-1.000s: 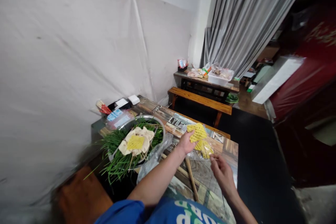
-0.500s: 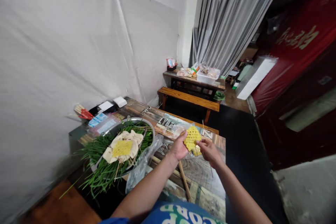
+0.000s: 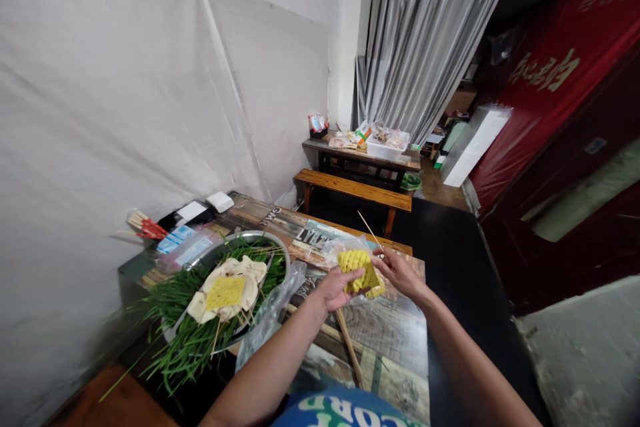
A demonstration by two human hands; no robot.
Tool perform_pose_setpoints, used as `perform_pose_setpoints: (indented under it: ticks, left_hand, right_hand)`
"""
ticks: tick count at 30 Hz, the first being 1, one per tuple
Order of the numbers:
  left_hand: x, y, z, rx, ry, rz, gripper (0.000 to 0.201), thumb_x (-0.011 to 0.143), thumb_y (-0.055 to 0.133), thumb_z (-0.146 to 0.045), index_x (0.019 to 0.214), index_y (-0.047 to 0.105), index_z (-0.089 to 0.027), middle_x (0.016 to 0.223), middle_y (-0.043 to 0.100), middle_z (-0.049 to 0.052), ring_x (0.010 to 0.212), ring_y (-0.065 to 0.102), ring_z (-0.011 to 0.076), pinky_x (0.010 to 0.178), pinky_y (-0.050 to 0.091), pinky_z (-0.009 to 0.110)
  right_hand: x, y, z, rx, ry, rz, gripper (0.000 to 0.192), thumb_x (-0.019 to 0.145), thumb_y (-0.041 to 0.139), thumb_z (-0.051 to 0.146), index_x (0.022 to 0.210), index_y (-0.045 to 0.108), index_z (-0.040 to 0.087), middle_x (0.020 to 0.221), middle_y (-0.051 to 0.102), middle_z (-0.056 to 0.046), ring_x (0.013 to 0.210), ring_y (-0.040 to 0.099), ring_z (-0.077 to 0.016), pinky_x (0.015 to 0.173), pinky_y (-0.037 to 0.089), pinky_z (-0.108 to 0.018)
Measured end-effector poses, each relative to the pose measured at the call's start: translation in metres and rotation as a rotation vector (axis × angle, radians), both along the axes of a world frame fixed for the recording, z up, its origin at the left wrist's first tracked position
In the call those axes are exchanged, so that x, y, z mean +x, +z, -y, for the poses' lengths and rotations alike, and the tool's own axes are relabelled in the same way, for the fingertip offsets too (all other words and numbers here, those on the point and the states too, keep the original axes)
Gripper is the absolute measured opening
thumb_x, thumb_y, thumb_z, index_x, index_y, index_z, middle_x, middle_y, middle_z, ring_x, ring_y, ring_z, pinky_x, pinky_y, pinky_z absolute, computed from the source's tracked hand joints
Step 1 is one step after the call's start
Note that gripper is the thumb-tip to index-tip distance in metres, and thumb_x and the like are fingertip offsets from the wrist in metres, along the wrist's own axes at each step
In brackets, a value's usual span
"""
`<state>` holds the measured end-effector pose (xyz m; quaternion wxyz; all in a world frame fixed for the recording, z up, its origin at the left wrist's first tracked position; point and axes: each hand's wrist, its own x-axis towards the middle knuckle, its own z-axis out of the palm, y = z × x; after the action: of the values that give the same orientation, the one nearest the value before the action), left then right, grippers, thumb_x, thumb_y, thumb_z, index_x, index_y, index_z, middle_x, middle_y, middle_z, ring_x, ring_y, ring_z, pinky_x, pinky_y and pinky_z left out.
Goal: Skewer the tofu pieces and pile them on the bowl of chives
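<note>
The yellow scored slab (image 3: pixel 354 261) is just below and right of the middle of the frame, raised over the near table (image 3: pixel 385 327). Your left hand (image 3: pixel 336 288) grasps it, fingers wrapped across its front. Your right hand (image 3: pixel 400 270), just beside its right edge, pinches a thin stick (image 3: pixel 369 229) that slants to the upper left; whether those fingertips also touch the slab, you cannot tell from here. More yellow (image 3: pixel 376 289) shows under the slab, and a clear bag (image 3: pixel 345 247) lies behind it.

Below your hands, long wooden sticks (image 3: pixel 349 347) lie on the tabletop. At lower left, a metal basin (image 3: pixel 283 255) holds green stalks (image 3: pixel 175 347) spilling over its rim, topped by pale sheets (image 3: pixel 254 269) with a flat yellow piece (image 3: pixel 226 292) on them. A crumpled plastic bag (image 3: pixel 273 307) sits against the basin's right side. Farther up stand a wooden bench (image 3: pixel 355 190) and a white tub (image 3: pixel 385 150) on another table.
</note>
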<state>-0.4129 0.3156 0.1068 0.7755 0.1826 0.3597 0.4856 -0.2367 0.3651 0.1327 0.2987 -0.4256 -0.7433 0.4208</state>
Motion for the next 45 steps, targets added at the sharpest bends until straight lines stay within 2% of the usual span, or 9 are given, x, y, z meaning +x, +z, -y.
perform_pose_setpoints:
  ticks: [4, 9, 12, 16, 23, 29, 34, 39, 45]
  left_hand:
    - [-0.011, 0.01, -0.001, 0.002, 0.173, -0.073, 0.027, 0.064, 0.07, -0.015, 0.089, 0.061, -0.011, 0.086, 0.068, 0.009, 0.086, 0.063, 0.0208, 0.075, 0.051, 0.031]
    - [-0.028, 0.012, -0.005, 0.017, 0.209, -0.084, 0.027, 0.064, 0.07, -0.017, 0.09, 0.062, -0.012, 0.088, 0.068, 0.009, 0.085, 0.064, 0.0202, 0.075, 0.052, 0.032]
    - [-0.03, 0.012, -0.007, 0.043, 0.231, -0.109, 0.029, 0.063, 0.071, -0.018, 0.09, 0.061, -0.012, 0.088, 0.068, 0.008, 0.083, 0.064, 0.0208, 0.074, 0.052, 0.035]
    - [-0.027, 0.017, -0.008, 0.049, 0.264, -0.16, 0.027, 0.063, 0.072, -0.022, 0.086, 0.061, -0.012, 0.084, 0.069, 0.008, 0.081, 0.065, 0.0215, 0.073, 0.052, 0.037]
    - [-0.026, 0.024, -0.007, 0.081, 0.28, -0.175, 0.034, 0.061, 0.074, -0.023, 0.09, 0.061, -0.011, 0.082, 0.069, 0.008, 0.078, 0.065, 0.0207, 0.072, 0.053, 0.035]
    - [-0.029, 0.025, -0.008, 0.058, 0.282, -0.184, 0.031, 0.062, 0.072, -0.023, 0.089, 0.061, -0.011, 0.08, 0.069, 0.008, 0.077, 0.065, 0.0205, 0.07, 0.053, 0.035]
    - [-0.028, 0.023, -0.008, 0.073, 0.225, -0.169, 0.029, 0.063, 0.072, -0.019, 0.088, 0.061, -0.011, 0.079, 0.069, 0.008, 0.075, 0.065, 0.0192, 0.069, 0.054, 0.034]
    - [-0.027, 0.024, -0.008, 0.075, 0.194, -0.164, 0.031, 0.061, 0.073, -0.018, 0.088, 0.061, -0.011, 0.081, 0.069, 0.008, 0.074, 0.065, 0.0192, 0.069, 0.054, 0.034]
    - [-0.025, 0.029, -0.007, 0.096, 0.121, -0.251, 0.037, 0.052, 0.078, -0.013, 0.086, 0.063, -0.009, 0.084, 0.069, 0.012, 0.075, 0.065, 0.022, 0.064, 0.054, 0.033]
  right_hand:
    - [0.029, 0.003, 0.019, 0.172, -0.02, 0.153, 0.032, 0.087, 0.038, 0.037, 0.102, 0.062, 0.021, 0.102, 0.066, -0.009, 0.095, 0.059, -0.0241, 0.078, 0.045, -0.034]
    - [0.062, 0.008, 0.044, 0.303, -0.002, 0.382, 0.033, 0.086, 0.041, 0.033, 0.109, 0.063, 0.023, 0.095, 0.07, -0.01, 0.08, 0.066, -0.0276, 0.065, 0.05, -0.036]
    - [0.068, 0.008, 0.052, 0.457, -0.006, 0.559, 0.036, 0.087, 0.036, 0.025, 0.115, 0.059, 0.024, 0.105, 0.068, -0.008, 0.08, 0.068, -0.025, 0.06, 0.053, -0.032]
    - [0.066, 0.009, 0.056, 0.545, -0.045, 0.619, 0.035, 0.086, 0.038, 0.02, 0.112, 0.061, 0.027, 0.099, 0.07, -0.005, 0.077, 0.069, -0.021, 0.059, 0.053, -0.026]
    - [0.066, 0.011, 0.059, 0.582, -0.039, 0.578, 0.034, 0.086, 0.042, 0.02, 0.112, 0.06, 0.03, 0.089, 0.072, -0.003, 0.071, 0.069, -0.017, 0.055, 0.052, -0.02]
    - [0.068, 0.006, 0.06, 0.575, -0.021, 0.553, 0.036, 0.086, 0.04, 0.019, 0.114, 0.059, 0.03, 0.093, 0.071, -0.003, 0.075, 0.069, -0.0173, 0.06, 0.054, -0.022]
    - [0.07, 0.001, 0.06, 0.504, -0.001, 0.551, 0.035, 0.086, 0.039, 0.018, 0.112, 0.061, 0.024, 0.098, 0.07, -0.007, 0.081, 0.068, -0.0203, 0.064, 0.055, -0.027]
    - [0.075, -0.009, 0.06, 0.398, 0.024, 0.384, 0.033, 0.088, 0.038, 0.022, 0.11, 0.062, 0.023, 0.107, 0.068, -0.007, 0.091, 0.066, -0.0208, 0.076, 0.053, -0.03]
    - [0.079, -0.02, 0.066, 0.29, 0.028, 0.267, 0.033, 0.087, 0.04, 0.026, 0.11, 0.063, 0.023, 0.105, 0.069, -0.006, 0.093, 0.065, -0.0229, 0.076, 0.053, -0.031]
